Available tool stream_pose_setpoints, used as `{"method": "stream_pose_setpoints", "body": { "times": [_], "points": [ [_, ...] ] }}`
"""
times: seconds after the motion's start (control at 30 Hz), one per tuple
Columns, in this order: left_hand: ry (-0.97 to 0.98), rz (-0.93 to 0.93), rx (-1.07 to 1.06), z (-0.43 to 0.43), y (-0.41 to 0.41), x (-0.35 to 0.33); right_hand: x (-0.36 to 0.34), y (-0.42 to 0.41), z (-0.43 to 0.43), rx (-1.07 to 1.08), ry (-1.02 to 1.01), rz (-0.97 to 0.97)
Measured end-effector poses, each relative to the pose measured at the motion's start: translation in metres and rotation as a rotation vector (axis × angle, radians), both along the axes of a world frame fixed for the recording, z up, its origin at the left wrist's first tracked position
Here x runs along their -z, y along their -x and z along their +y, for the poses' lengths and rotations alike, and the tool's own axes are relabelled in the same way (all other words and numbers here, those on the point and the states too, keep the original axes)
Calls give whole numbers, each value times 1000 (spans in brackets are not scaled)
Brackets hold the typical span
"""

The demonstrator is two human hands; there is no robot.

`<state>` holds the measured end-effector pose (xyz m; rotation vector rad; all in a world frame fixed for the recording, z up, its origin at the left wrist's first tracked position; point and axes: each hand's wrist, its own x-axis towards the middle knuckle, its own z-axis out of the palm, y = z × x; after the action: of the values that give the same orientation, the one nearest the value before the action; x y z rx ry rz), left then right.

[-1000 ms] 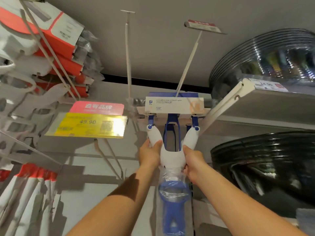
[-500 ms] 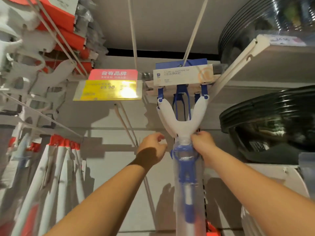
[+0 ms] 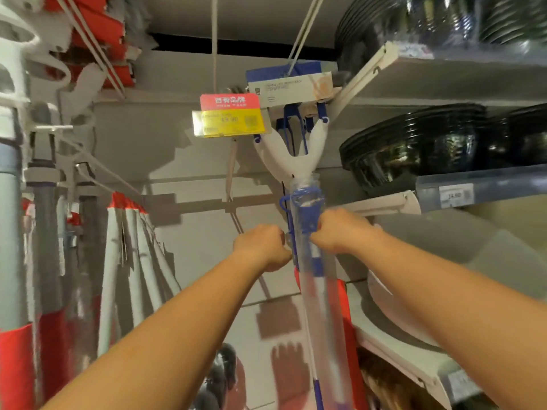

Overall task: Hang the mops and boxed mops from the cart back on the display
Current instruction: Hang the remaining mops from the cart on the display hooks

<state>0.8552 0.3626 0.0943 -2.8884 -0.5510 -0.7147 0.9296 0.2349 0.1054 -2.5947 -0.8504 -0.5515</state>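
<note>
Your hands slid down the sponge mop [image 3: 291, 156], below the yellow price tag [image 3: 228, 124]; right hand [image 3: 340, 230] wraps its handle; left hand [image 3: 260, 247] curled alongside, grip unclear.

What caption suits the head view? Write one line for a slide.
The left hand and right hand at the wrapped shaft of a mop hanging beside a yellow price tag.

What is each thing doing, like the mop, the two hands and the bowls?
Mop: plastic-wrapped, hanging from the hook.
Right hand: gripping the mop's handle.
Left hand: curled against the handle; grip hidden.
Bowls: stacked on the shelf.
Price tag: hanging beside the mop.
</note>
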Motion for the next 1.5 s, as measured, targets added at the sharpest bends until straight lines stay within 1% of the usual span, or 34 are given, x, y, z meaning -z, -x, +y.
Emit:
{"method": "stream_pose_setpoints", "body": {
  "times": [0.1,0.23,0.4,0.5,0.83,1.0,1.1,1.27,1.37,1.5],
  "points": [
    [10,61,29,-13,14,18,19,24,-25,57,29,35],
    [11,84,64,-33,31,35,29,53,-61,112,21,39],
    [-25,112,96,-69,50,42,45,81,-102,164,71,51],
    [-27,128,141,-102,59,47,56,97,-135,210,131,44],
    [32,166,324,-236,101,92,92,160,-265,337,195,116],
    [77,282,379,-297,137,126,127,196,-324,367,270,228],
    [84,336,423,-323,157,135,139,219,-351,405,291,284],
    [7,335,485,-357,189,147,152,266,-387,475,244,281],
    [14,355,560,-378,207,154,162,297,-409,538,231,300],
    [15,383,682,-404,239,170,181,346,-434,677,200,341]
  ]
}}
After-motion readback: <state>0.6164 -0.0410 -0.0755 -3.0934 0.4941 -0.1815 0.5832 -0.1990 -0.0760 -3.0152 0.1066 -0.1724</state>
